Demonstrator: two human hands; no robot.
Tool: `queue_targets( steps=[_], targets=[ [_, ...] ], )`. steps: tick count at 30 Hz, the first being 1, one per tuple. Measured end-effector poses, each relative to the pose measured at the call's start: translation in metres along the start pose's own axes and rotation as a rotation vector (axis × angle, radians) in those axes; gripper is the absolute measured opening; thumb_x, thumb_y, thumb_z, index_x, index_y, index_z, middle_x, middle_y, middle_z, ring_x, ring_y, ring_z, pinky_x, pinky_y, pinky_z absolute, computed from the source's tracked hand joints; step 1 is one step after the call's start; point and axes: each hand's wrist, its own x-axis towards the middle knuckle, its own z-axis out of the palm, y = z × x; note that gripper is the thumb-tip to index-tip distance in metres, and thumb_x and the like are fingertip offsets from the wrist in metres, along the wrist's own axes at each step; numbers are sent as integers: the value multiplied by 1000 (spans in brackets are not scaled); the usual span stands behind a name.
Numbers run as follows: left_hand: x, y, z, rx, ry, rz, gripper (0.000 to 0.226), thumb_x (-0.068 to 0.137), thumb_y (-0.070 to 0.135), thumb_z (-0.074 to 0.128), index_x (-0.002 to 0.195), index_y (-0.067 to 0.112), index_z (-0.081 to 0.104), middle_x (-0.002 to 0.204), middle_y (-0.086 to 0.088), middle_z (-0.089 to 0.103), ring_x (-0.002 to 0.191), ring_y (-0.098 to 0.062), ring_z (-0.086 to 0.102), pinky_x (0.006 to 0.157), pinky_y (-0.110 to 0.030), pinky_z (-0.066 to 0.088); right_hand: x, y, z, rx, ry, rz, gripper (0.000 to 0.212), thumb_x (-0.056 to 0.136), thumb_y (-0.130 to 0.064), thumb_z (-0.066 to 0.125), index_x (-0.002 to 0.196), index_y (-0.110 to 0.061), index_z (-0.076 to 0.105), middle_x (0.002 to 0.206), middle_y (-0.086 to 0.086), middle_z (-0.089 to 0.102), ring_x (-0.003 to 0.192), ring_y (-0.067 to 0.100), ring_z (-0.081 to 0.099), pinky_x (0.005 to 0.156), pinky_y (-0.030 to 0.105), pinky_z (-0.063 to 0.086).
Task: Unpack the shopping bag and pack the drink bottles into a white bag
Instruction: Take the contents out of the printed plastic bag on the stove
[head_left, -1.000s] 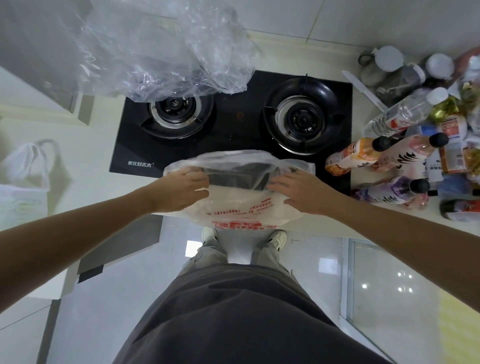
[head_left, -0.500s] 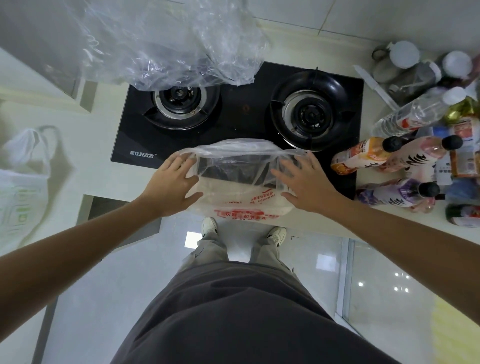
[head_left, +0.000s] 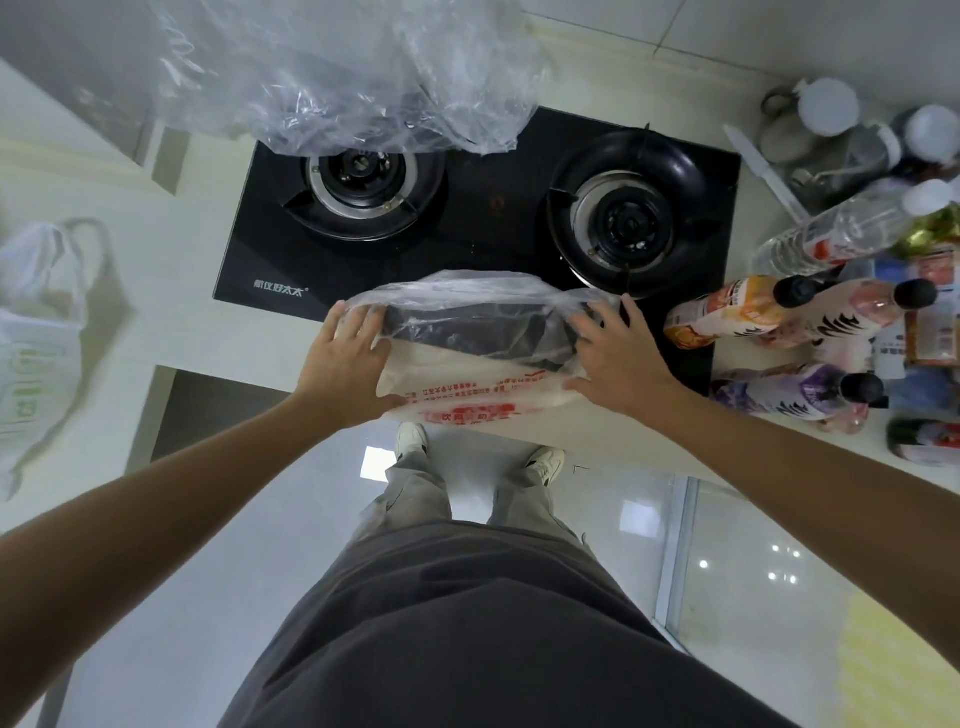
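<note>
Both hands have spread apart since earlier. My left hand (head_left: 345, 366) and right hand (head_left: 615, 358) press flat, fingers straight, on the thin white plastic bag with red print (head_left: 470, 384), just before the black gas hob (head_left: 488, 218). Lying drink bottles (head_left: 748, 317) are beside my right hand, caps pointing away.

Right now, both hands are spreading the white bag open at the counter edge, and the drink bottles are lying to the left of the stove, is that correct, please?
Not quite: the drink bottles lie to the right of the stove, as the head view shows. The rest holds: the left hand and right hand are spreading the white bag open at the counter edge.
</note>
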Motion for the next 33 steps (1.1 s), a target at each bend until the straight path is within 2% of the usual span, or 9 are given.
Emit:
queue_targets(
  steps=[3, 7, 9, 11, 15, 19, 24, 29, 33],
  targets=[
    [3, 10, -3, 86, -111, -77, 111, 70, 91, 53, 148, 13, 47, 161, -10, 26, 150, -27, 21, 126, -53, 8, 3, -14, -4, 4, -187, 58, 93, 78, -78, 65, 144, -14, 54, 163, 3, 26, 150, 28, 23, 120, 66, 19],
    [11, 15, -6, 140, -187, -105, 121, 71, 91, 53, 159, 12, 29, 167, -9, 15, 155, -26, 10, 126, -54, 6, 3, -24, -5, 85, -189, 86, 109, 70, -77, 74, 151, -17, 34, 161, 7, 24, 146, 35, 27, 117, 67, 28],
    [6, 15, -9, 156, -220, -119, 121, 73, 90, 53, 161, 13, 25, 169, -8, 12, 156, -25, 7, 126, -54, 4, 1, -23, -4, 88, -177, 15, 95, 76, -76, 69, 149, -22, 38, 161, 7, 25, 145, 40, 28, 115, 68, 29],
    [-2, 13, -10, 150, -257, -158, 119, 75, 88, 53, 162, 14, 21, 171, -8, 9, 158, -25, 3, 126, -54, 3, 1, -20, -4, 82, -150, -54, 79, 83, -75, 61, 143, -24, 51, 159, 4, 32, 146, 41, 26, 117, 69, 26],
    [-21, 11, -19, 110, -297, -228, 115, 77, 88, 50, 162, 16, 22, 172, -7, 6, 159, -25, -4, 125, -57, 0, 11, -18, -13, 9, -79, -113, 62, 91, -70, 53, 127, -23, 71, 143, -2, 51, 142, 35, 33, 115, 68, 24],
    [-42, 5, -24, 119, -288, -290, 113, 78, 89, 48, 162, 16, 24, 172, -8, 3, 159, -25, -5, 126, -56, -2, 27, -20, -23, -52, -56, -134, 58, 96, -66, 50, 123, -20, 74, 136, -5, 58, 140, 31, 36, 117, 66, 21],
    [-63, -31, -25, 118, -235, -319, 107, 77, 86, 51, 156, 16, 36, 172, -7, 2, 159, -24, -2, 126, -55, -2, 49, -36, -41, -62, 25, -167, 57, 94, -66, 53, 103, -17, 81, 120, -1, 67, 132, 32, 44, 116, 65, 24],
    [-79, -86, -23, 75, -165, -303, 97, 76, 81, 60, 146, 16, 45, 169, -7, 10, 157, -24, 6, 127, -53, -2, 71, -70, -70, -77, 6, -133, 62, 97, -68, 42, 88, -21, 81, 111, -1, 69, 124, 28, 49, 119, 60, 23],
    [-90, -141, -9, 41, -146, -243, 98, 77, 81, 57, 150, 17, 40, 170, -7, 9, 157, -24, 5, 127, -54, -2, 79, -111, -92, -74, 28, -100, 58, 99, -64, 43, 92, -21, 81, 113, 0, 68, 126, 29, 50, 120, 62, 21]
  ],
)
